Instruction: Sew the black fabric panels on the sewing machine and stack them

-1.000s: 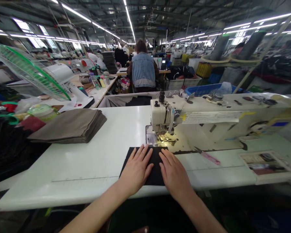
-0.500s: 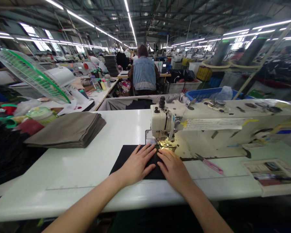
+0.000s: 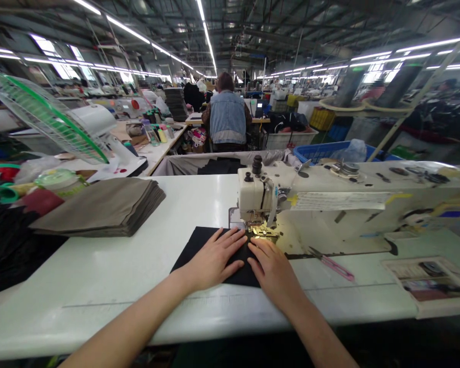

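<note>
A piece of black fabric (image 3: 193, 245) lies flat on the white sewing table, its far right part at the needle area of the sewing machine (image 3: 255, 197). My left hand (image 3: 214, 258) rests flat on the fabric, fingers stretched toward the machine. Beside it, my right hand (image 3: 272, 268) lies with fingers extended over the fabric's right side, close to the lit brass-coloured plate (image 3: 264, 232). The hands are apart, with a narrow strip of fabric between them. Parts of the fabric are hidden under both hands.
Thread snips (image 3: 335, 266) with pink handles and a tray of small items (image 3: 429, 281) lie to the right. A stack of grey-brown fabric pieces (image 3: 103, 204) sits at left, near a fan (image 3: 53, 117). Ahead are a blue basket (image 3: 325, 151) and a seated person (image 3: 227, 117).
The view has shifted slightly. The fabric has turned a little under my hands, which keep nearly the same place on it.
</note>
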`<state>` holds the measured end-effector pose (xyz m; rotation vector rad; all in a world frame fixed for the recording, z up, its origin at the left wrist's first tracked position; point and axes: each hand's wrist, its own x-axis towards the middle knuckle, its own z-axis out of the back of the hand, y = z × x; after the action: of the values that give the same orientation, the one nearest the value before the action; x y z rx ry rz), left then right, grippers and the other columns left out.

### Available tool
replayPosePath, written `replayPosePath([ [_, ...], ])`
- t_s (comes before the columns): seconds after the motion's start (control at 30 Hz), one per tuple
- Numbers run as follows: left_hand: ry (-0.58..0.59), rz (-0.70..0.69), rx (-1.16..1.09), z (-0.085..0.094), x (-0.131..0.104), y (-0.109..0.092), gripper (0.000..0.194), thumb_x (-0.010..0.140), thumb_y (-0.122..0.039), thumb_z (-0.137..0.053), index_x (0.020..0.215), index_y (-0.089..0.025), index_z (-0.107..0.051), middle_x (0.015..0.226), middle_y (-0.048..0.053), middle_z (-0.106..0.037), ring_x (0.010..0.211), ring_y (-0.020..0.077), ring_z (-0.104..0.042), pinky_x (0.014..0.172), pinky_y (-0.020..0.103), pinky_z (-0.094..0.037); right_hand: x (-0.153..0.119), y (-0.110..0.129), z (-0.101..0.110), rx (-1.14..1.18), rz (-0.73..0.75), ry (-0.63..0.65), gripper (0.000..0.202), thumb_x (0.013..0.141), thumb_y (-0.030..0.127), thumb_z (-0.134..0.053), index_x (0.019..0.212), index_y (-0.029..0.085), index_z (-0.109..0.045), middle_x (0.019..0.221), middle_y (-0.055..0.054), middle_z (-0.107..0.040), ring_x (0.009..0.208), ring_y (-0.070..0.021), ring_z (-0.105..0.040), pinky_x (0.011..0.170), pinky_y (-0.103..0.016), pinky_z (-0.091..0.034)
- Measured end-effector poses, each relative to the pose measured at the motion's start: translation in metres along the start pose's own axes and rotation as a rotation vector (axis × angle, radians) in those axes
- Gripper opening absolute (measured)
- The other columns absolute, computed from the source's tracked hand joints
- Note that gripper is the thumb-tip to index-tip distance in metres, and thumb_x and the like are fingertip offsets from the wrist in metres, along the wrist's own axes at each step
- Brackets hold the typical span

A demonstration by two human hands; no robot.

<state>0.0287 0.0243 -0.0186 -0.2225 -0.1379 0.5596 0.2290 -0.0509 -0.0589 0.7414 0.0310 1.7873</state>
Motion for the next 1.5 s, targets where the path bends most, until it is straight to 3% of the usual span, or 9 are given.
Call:
replayPosePath([
  [0.37, -0.022, -0.002, 0.03, 0.002, 0.005, 0.003, 0.06, 0.101, -0.045, -0.05, 0.155, -0.022, -0.036, 0.161, 0.011, -0.035, 0.15, 0.0274, -0.03, 0.122, 0.053, -0.023, 0.003, 0.0, 0.004, -0.007, -0.004, 0.004, 0.031, 0.093, 0.015, -0.056, 0.123, 0.017, -0.066, 0.128, -0.012, -0.067, 0.12, -0.0266, -0.06, 0.104, -0.048, -0.052],
  [0.47, -0.019, -0.023, 0.023, 0.0, -0.006, -0.01, 0.049, 0.102, -0.034, -0.048, 0.15, -0.024, -0.044, 0.159, 0.009, -0.039, 0.15, 0.0285, -0.03, 0.12, 0.056, -0.026, -0.013, 0.004, 0.01, -0.008, 0.027, 0.002, 0.031, 0.096, 0.015, -0.052, 0.124, 0.015, -0.066, 0.127, -0.012, -0.068, 0.119, -0.0265, -0.061, 0.105, -0.047, -0.052],
  [0.57, -0.001, -0.132, -0.027, -0.001, -0.024, -0.03, 0.047, 0.101, -0.021, -0.047, 0.148, -0.026, -0.048, 0.155, 0.007, -0.046, 0.148, 0.0267, -0.034, 0.121, 0.052, -0.029, -0.037, 0.01, 0.018, 0.001, 0.08, -0.001, 0.033, 0.098, 0.016, -0.048, 0.127, 0.015, -0.065, 0.127, -0.011, -0.069, 0.118, -0.0254, -0.062, 0.104, -0.046, -0.053],
  [0.73, -0.003, -0.16, -0.047, 0.0, -0.039, -0.046, 0.048, 0.102, -0.026, -0.048, 0.15, -0.024, -0.045, 0.154, 0.008, -0.048, 0.147, 0.0262, -0.037, 0.121, 0.051, -0.03, -0.054, 0.016, 0.029, -0.003, 0.126, 0.012, 0.034, 0.1, 0.016, -0.045, 0.129, 0.016, -0.063, 0.126, -0.01, -0.07, 0.116, -0.0241, -0.063, 0.105, -0.046, -0.051],
  [0.9, 0.008, -0.131, -0.036, 0.0, -0.026, -0.03, 0.047, 0.102, -0.03, -0.05, 0.148, -0.024, -0.047, 0.155, 0.008, -0.046, 0.146, 0.0266, -0.038, 0.12, 0.053, -0.031, -0.032, 0.009, 0.027, -0.032, 0.117, 0.011, 0.03, 0.099, 0.016, -0.048, 0.122, 0.018, -0.067, 0.12, -0.009, -0.072, 0.109, -0.0251, -0.063, 0.102, -0.049, -0.05],
  [1.23, -0.056, -0.105, -0.075, 0.004, 0.01, 0.01, 0.041, 0.102, -0.034, -0.051, 0.142, -0.025, -0.056, 0.151, 0.009, -0.052, 0.142, 0.027, -0.045, 0.118, 0.053, -0.034, 0.015, -0.008, 0.016, -0.116, 0.025, 0.037, 0.021, 0.095, 0.015, -0.056, 0.111, 0.021, -0.069, 0.106, -0.008, -0.068, 0.101, -0.0254, -0.059, 0.09, -0.043, -0.051],
  [1.5, -0.032, -0.091, -0.038, 0.011, 0.031, 0.03, 0.042, 0.103, -0.032, -0.045, 0.141, -0.018, -0.057, 0.151, 0.012, -0.051, 0.142, 0.0273, -0.044, 0.119, 0.052, -0.032, 0.026, -0.011, 0.014, -0.163, -0.012, 0.061, 0.017, 0.095, 0.017, -0.058, 0.107, 0.023, -0.069, 0.103, -0.007, -0.066, 0.098, -0.0258, -0.059, 0.086, -0.042, -0.048],
])
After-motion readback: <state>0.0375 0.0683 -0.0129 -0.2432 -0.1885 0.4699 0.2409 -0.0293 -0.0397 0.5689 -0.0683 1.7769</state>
